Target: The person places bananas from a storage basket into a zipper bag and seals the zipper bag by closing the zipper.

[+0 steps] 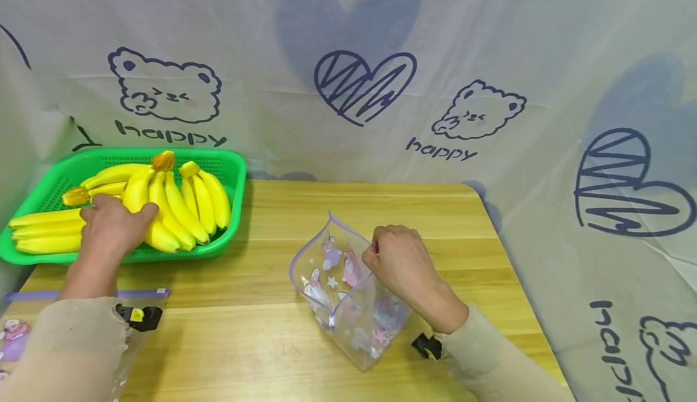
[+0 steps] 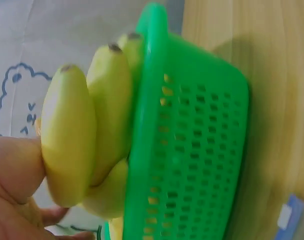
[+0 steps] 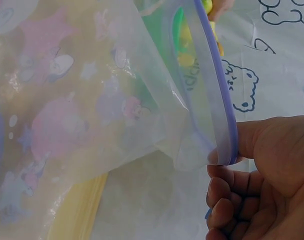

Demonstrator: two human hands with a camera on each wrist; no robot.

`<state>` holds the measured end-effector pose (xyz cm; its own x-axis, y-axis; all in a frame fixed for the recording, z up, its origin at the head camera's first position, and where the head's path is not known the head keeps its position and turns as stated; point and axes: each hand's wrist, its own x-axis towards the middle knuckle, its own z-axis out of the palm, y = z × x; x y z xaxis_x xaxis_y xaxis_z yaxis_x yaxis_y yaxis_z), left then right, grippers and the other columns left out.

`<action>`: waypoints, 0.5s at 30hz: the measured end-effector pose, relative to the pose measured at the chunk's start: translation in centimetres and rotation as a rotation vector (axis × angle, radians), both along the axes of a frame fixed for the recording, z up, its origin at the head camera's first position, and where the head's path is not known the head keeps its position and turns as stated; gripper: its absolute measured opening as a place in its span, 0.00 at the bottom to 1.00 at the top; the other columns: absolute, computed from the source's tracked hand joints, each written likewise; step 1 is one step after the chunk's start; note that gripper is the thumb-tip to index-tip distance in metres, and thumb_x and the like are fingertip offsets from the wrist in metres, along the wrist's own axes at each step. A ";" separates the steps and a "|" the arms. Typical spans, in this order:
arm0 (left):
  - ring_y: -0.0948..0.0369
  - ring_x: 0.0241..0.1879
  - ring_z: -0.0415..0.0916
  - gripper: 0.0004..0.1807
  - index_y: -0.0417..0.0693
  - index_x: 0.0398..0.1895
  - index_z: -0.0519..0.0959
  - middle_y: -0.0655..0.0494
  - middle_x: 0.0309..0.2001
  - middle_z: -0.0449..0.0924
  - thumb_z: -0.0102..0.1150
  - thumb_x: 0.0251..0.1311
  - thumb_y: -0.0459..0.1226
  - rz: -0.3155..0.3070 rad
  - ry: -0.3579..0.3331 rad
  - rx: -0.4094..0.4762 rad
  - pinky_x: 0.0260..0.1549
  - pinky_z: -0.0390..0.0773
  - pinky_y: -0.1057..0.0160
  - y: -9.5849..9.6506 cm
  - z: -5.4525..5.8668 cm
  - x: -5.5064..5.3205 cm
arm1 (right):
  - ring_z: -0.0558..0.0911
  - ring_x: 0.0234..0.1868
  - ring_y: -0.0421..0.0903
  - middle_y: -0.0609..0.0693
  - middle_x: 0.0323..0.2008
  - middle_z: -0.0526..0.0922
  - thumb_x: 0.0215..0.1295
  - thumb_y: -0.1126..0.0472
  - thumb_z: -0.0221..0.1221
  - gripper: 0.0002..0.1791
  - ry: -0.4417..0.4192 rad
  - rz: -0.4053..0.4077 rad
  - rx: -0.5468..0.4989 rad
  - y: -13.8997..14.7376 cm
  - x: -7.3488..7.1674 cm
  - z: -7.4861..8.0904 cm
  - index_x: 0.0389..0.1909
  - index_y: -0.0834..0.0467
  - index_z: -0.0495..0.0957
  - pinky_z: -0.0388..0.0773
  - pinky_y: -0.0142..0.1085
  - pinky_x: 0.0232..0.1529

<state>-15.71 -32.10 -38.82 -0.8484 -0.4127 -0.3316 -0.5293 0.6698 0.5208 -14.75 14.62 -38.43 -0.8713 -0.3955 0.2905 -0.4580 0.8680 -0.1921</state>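
Observation:
In the head view my left hand (image 1: 114, 226) is in the green basket, at the near middle of the pile. Its thumb touches the middle bunch of bananas (image 1: 158, 202) while the fingers reach round its left side, partly hidden; the left wrist view shows the thumb against a yellow banana (image 2: 69, 135). My right hand (image 1: 403, 263) pinches the purple-edged rim of a clear zip bag (image 1: 348, 305), printed with cartoon figures. The bag stands with its mouth spread wide, nothing visible inside. Thumb and index finger hold that purple rim (image 3: 227, 115) in the right wrist view.
The green basket (image 1: 236, 208) stands at the table's back left against a printed cloth (image 1: 272, 129). More bananas (image 1: 49, 230) lie in it, at left and right. A second zip bag (image 1: 147, 305) lies flat below the left forearm on the wooden table (image 1: 234, 323).

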 end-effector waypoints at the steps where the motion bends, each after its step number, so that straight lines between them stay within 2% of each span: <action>1: 0.21 0.60 0.57 0.55 0.19 0.76 0.33 0.08 0.68 0.43 0.42 0.73 0.58 0.014 0.062 0.022 0.59 0.64 0.27 0.3 0.0 -0.1 | 0.70 0.22 0.46 0.45 0.17 0.70 0.55 0.66 0.61 0.13 -0.001 0.000 -0.002 0.0 0.0 0.0 0.16 0.53 0.70 0.78 0.48 0.38; 3: 0.27 0.55 0.62 0.49 0.24 0.76 0.37 0.14 0.65 0.51 0.43 0.73 0.55 0.029 0.159 0.049 0.54 0.67 0.33 0.8 0.1 -0.4 | 0.70 0.22 0.46 0.45 0.17 0.71 0.55 0.66 0.61 0.13 -0.005 -0.001 -0.004 -0.1 0.0 0.1 0.16 0.53 0.70 0.78 0.49 0.38; 5: 0.32 0.52 0.64 0.45 0.30 0.76 0.41 0.20 0.62 0.56 0.45 0.74 0.53 0.034 0.222 0.054 0.50 0.68 0.38 1.4 0.2 -0.9 | 0.70 0.22 0.46 0.45 0.17 0.71 0.55 0.66 0.62 0.13 -0.011 -0.002 -0.007 -0.1 0.0 0.1 0.17 0.53 0.71 0.78 0.49 0.39; 9: 0.32 0.53 0.63 0.43 0.36 0.79 0.43 0.19 0.66 0.54 0.48 0.74 0.50 -0.018 0.305 -0.010 0.50 0.68 0.36 2.4 0.4 -1.8 | 0.70 0.23 0.46 0.45 0.17 0.71 0.56 0.65 0.62 0.13 -0.019 -0.008 -0.005 -0.2 0.1 0.2 0.17 0.53 0.71 0.78 0.49 0.39; 12: 0.28 0.59 0.59 0.42 0.33 0.79 0.48 0.17 0.69 0.52 0.55 0.73 0.45 -0.082 0.391 -0.098 0.58 0.64 0.32 2.9 0.2 -2.5 | 0.71 0.23 0.46 0.45 0.17 0.71 0.56 0.65 0.62 0.13 -0.015 -0.007 -0.005 -0.2 0.1 0.2 0.16 0.53 0.71 0.78 0.48 0.38; 15: 0.24 0.64 0.53 0.44 0.26 0.77 0.50 0.14 0.68 0.54 0.61 0.70 0.41 -0.159 0.446 -0.197 0.64 0.58 0.30 3.2 -0.3 -3.0 | 0.70 0.22 0.46 0.44 0.17 0.71 0.55 0.65 0.62 0.13 -0.010 -0.003 -0.005 -0.2 0.1 0.1 0.16 0.53 0.70 0.78 0.48 0.37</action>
<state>-18.73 -28.91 -39.14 -0.9469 -0.2852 0.1484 -0.1678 0.8322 0.5284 -14.64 14.42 -38.29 -0.8755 -0.3909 0.2842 -0.4531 0.8685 -0.2013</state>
